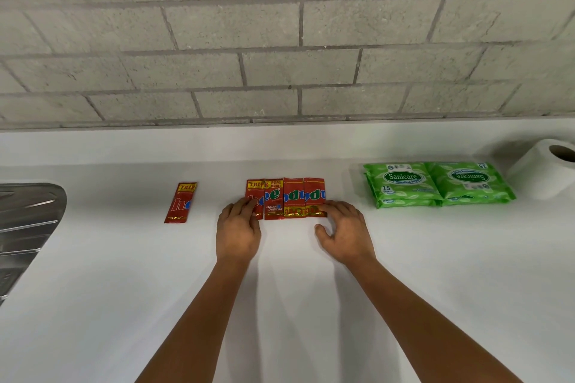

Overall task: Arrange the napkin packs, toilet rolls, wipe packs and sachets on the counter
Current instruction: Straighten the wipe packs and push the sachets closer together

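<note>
Several red sachets [287,196] lie side by side in a tight row on the white counter [124,274]. My left hand [238,232] rests at the row's left end, its fingertips touching the leftmost sachet. My right hand [343,232] lies at the right end with straight fingers on the lower edge of the rightmost sachet. One more red sachet [180,203] lies alone further left. Two green wipe packs [435,185] sit side by side to the right. A white toilet roll [549,166] stands at the far right, cut by the frame edge.
A steel sink drainer [25,227] occupies the counter's left edge. A grey block wall [280,40] rises behind the counter, above a low white ledge.
</note>
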### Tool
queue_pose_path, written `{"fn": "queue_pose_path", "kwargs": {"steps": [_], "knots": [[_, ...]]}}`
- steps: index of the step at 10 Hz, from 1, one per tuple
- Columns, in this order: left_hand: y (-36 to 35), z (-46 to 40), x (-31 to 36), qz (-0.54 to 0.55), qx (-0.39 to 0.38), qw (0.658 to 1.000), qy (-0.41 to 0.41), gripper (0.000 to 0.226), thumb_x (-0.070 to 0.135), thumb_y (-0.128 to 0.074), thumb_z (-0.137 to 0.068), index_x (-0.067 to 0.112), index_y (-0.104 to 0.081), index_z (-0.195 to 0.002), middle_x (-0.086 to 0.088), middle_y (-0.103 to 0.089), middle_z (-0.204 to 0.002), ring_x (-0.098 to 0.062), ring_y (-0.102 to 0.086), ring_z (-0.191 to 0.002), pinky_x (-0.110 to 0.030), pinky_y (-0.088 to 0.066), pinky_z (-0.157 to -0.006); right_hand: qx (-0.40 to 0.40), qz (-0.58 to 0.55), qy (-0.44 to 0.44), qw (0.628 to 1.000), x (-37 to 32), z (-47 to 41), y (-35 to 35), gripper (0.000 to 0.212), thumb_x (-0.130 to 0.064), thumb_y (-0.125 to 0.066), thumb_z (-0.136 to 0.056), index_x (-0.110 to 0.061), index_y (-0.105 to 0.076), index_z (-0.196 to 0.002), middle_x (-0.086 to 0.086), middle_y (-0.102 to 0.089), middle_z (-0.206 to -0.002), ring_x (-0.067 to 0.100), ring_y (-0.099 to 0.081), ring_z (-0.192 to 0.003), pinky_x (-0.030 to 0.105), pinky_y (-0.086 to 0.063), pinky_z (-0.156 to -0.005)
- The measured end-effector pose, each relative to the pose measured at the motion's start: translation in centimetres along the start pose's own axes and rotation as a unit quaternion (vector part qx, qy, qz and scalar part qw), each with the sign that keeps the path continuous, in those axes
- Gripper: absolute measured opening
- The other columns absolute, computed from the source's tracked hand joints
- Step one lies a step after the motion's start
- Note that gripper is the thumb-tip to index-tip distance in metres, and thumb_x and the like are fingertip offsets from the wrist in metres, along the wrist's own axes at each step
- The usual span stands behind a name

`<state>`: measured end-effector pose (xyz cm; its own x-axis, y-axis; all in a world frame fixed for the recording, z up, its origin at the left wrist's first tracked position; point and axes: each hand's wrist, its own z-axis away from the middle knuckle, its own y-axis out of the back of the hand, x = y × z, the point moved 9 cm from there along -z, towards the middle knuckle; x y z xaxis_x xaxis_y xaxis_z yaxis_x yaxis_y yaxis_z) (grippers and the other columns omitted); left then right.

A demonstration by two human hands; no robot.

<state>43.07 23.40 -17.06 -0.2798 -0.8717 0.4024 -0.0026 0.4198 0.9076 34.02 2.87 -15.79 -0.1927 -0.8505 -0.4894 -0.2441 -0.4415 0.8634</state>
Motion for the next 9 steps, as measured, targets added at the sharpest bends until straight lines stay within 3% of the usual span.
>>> {"fn": "queue_pose_path", "kwargs": {"steps": [3, 7, 8, 9], "knots": [[0.0, 0.0, 0.3, -0.011, 0.006, 1.000, -0.018, 0.054, 0.042, -0.031, -0.090, 0.016, -0.054, -0.131, -0.005, -0.057, -0.135, -0.026, -0.050, -0.125, -0.040, -0.039, -0.107, 0.002, -0.003, 0.000, 1.000, 0.0, -0.1, -0.1, 0.053, -0.038, -0.048, -0.075, -0.018, -0.059, -0.122, 0.001, -0.060, -0.128, 0.021, -0.047, -0.125, 0.031, -0.030, -0.107], [-0.1, 0.1, 0.6, -0.024, -0.007, 0.999, -0.029, 0.054, 0.043, -0.030, -0.089, 0.019, -0.050, -0.133, -0.006, -0.053, -0.138, -0.027, -0.045, -0.129, -0.043, -0.035, -0.110, 0.005, -0.002, 0.000, 1.000, 0.1, -0.1, 0.0, 0.053, -0.040, -0.047, -0.075, -0.017, -0.060, -0.122, 0.001, -0.061, -0.127, 0.021, -0.048, -0.124, 0.031, -0.031, -0.106], [0.8, 0.1, -0.4, -0.042, 0.004, 0.999, -0.011, 0.054, 0.043, -0.030, -0.089, 0.018, -0.049, -0.133, -0.010, -0.050, -0.139, -0.029, -0.042, -0.132, -0.047, -0.033, -0.111, 0.010, -0.010, 0.003, 1.000, 0.0, 0.0, 0.2, 0.054, -0.042, -0.045, -0.075, -0.017, -0.061, -0.120, 0.002, -0.062, -0.126, 0.022, -0.050, -0.122, 0.032, -0.032, -0.106], [3.7, 0.2, -4.3, -0.056, 0.082, 0.991, 0.085, 0.052, 0.034, -0.037, -0.085, 0.008, -0.052, -0.128, -0.021, -0.050, -0.135, -0.039, -0.043, -0.128, -0.053, -0.034, -0.106, 0.009, -0.020, 0.000, 1.000, 0.0, 0.0, 0.2, 0.051, -0.037, -0.050, -0.075, -0.017, -0.060, -0.120, 0.002, -0.061, -0.125, 0.022, -0.050, -0.121, 0.031, -0.033, -0.105]]}}
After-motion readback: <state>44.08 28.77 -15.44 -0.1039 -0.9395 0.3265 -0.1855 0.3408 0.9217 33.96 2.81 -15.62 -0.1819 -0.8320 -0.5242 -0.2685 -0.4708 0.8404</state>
